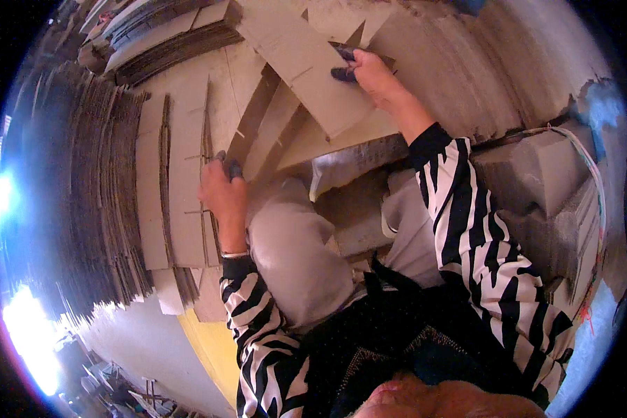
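Observation:
My right hand [373, 73] reaches forward and grips the far edge of a flat slotted cardboard sheet [306, 63], fingertips in dark covers curled over it. My left hand [223, 188] rests on a fan of cardboard strips [261, 129] standing on edge, its fingers closed around the near end of one strip. Both sleeves are black-and-white striped. My knees in grey trousers [296, 254] sit just below the cardboard.
Tall stacks of flat cardboard sheets [94, 188] fill the left side, with more piles [164, 38] at the top left. Grey concrete blocks [543, 181] and a bundle of thin wires [592, 181] lie at the right. A yellow surface [212, 352] shows below the stacks.

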`<state>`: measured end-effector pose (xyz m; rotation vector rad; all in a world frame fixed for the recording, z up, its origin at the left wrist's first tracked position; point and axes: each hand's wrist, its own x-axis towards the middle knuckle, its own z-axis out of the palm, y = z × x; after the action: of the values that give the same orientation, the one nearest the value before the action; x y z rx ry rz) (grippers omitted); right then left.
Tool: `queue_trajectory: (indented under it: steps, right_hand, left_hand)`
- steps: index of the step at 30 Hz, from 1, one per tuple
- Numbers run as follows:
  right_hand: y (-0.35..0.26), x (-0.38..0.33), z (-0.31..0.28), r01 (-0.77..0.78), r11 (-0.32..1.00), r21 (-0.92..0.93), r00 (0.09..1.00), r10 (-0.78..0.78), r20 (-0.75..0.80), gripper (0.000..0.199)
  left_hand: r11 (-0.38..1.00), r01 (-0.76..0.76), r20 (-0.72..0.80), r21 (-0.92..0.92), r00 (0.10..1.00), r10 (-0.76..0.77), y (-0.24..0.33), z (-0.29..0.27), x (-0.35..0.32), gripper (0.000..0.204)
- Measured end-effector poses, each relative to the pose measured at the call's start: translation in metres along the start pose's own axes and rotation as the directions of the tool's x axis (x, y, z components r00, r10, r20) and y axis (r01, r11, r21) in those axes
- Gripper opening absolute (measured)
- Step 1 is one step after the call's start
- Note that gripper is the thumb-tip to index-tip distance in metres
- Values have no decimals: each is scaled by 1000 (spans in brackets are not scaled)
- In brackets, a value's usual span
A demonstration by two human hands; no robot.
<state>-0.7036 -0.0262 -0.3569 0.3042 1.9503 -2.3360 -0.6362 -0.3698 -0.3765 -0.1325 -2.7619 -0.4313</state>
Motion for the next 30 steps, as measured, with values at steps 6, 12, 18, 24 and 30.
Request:
queue_trajectory:
  steps: [6,12,18,24,30]
  right_hand:
    - [3,30,-43,30,478,-878,927,-341,-154,25]
    - [-15,26,-66,257,813,-523,787,-490,-374,28]
    - [-26,-52,29,453,678,-579,886,-412,212,35]
    - [0,-63,48,535,356,-767,832,-378,405,24]
    - [-14,-83,50,605,192,-773,780,-336,528,24]
  left_hand:
    - [999,-37,53,23,998,36,26,5,24,37]
    - [995,-32,122,90,992,21,14,-1,22,39]
    - [978,-54,267,200,964,-1,25,-12,29,33]
    - [942,-39,282,334,957,-61,-2,3,22,19]
    - [917,-84,287,391,957,-35,7,17,48,16]
